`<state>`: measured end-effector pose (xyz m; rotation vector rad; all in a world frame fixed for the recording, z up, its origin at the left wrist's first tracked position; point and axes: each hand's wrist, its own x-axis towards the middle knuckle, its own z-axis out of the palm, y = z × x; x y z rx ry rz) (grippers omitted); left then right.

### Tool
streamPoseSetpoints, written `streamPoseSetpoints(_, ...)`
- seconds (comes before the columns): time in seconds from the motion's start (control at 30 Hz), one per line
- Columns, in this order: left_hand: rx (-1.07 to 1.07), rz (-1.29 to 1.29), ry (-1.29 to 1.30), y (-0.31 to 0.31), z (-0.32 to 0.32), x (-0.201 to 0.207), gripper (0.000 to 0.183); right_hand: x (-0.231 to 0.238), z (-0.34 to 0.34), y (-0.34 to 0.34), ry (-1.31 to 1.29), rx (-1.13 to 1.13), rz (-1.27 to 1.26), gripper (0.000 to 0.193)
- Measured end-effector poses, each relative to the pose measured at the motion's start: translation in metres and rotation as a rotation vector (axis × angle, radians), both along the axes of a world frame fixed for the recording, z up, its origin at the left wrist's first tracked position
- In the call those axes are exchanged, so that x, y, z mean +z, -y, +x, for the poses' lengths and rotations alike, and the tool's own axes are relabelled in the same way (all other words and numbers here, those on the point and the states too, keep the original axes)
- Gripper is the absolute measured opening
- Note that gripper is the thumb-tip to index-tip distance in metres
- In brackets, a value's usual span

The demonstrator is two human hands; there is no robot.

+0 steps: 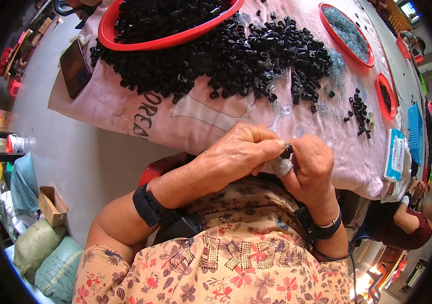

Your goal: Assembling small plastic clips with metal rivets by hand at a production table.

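Close in front of my body, above the near edge of the cloth-covered table, my two hands meet. My left hand (249, 149) pinches a small black plastic piece (287, 151) between thumb and finger. From the other side my right hand (311, 162) is closed on the same piece, its fingers curled. A pale grey wrap (281, 166) covers a finger between the hands. Beyond them spreads a large heap of small black plastic pieces (236, 61), with small silvery springs (336, 66) at its right side. Fingers hide most of the held piece.
A big red basin (175, 44) of black pieces stands far left, beside a phone (75, 68). At right are a red tray of springs (370, 60), a smaller red tray (382, 109), a tissue pack (394, 154) and a blue basket (416, 133). Another person's arm (405, 220) shows at right.
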<state>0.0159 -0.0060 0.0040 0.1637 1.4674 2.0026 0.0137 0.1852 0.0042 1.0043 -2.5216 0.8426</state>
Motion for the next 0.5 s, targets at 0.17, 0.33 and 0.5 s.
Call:
streamPoseSetpoints(0.17,0.018,0.048,0.096,0.0028,-0.0010,-0.0052,0.026,0.0032,0.0008,-0.0011,-0.027,-0.034,0.020,0.019)
streamPoseSetpoints(0.33,-0.020,0.049,0.100,0.0027,-0.0011,0.0009,0.025,0.0054,0.0021,-0.0003,-0.044,-0.029,0.021,0.026)
streamPoseSetpoints(0.5,-0.038,0.124,0.143,0.0029,-0.0020,0.0007,0.020,0.0078,0.0025,-0.0003,-0.053,-0.021,0.010,0.033)
